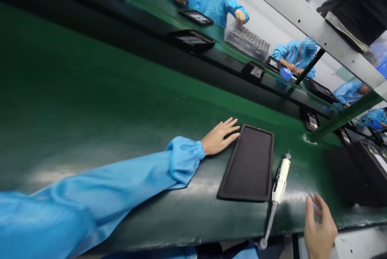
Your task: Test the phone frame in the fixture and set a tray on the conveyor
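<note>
My left hand [219, 137] lies flat on the green work surface [90, 101], fingers spread, its fingertips at the left edge of a shallow black tray [248, 164]. The tray looks bare inside. To the tray's right lies a white pen-shaped tool [281, 178] with a hose running off the table's near edge. My right hand [319, 228] hovers at the near edge, just right of the hose, fingers loosely curled and holding nothing. A blue sleeve covers my left arm.
A raised dark conveyor [211, 55] carries several black trays across the far side. Several people in blue coats work behind it, one with a stack of clear trays [247, 42]. A green post [344, 117] and black boxes [367, 170] stand at the right.
</note>
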Action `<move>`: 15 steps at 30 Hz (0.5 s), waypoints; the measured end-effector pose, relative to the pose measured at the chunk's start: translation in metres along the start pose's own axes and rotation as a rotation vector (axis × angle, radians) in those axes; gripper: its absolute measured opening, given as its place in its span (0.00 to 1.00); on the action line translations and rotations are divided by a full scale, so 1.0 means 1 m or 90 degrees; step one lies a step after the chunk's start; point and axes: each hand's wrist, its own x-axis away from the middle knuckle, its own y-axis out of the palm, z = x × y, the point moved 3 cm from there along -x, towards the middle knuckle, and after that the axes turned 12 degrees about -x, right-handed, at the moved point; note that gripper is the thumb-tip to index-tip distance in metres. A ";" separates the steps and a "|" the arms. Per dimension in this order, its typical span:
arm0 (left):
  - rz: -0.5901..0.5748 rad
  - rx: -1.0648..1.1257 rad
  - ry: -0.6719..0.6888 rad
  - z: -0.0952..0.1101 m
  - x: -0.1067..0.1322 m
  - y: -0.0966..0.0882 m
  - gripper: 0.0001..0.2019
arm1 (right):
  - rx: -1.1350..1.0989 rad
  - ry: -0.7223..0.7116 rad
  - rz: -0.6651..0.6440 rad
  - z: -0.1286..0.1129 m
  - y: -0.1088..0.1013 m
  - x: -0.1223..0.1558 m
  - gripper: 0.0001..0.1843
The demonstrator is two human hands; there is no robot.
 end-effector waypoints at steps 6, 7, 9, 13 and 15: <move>-0.067 0.032 -0.070 -0.014 -0.005 0.006 0.29 | 0.068 -0.185 -0.098 -0.040 0.107 -0.146 0.38; -0.070 0.036 -0.076 -0.016 -0.004 0.006 0.29 | 0.079 -0.183 -0.110 -0.038 0.122 -0.173 0.36; -0.060 0.045 -0.084 -0.019 -0.003 0.006 0.29 | 0.102 -0.162 -0.126 -0.031 0.147 -0.222 0.27; 0.009 0.115 -0.133 -0.026 0.001 0.005 0.24 | 0.124 -0.104 -0.100 -0.028 0.175 -0.297 0.11; 0.028 0.166 -0.161 -0.028 0.002 0.006 0.23 | 0.101 -0.099 -0.060 -0.036 0.182 -0.320 0.11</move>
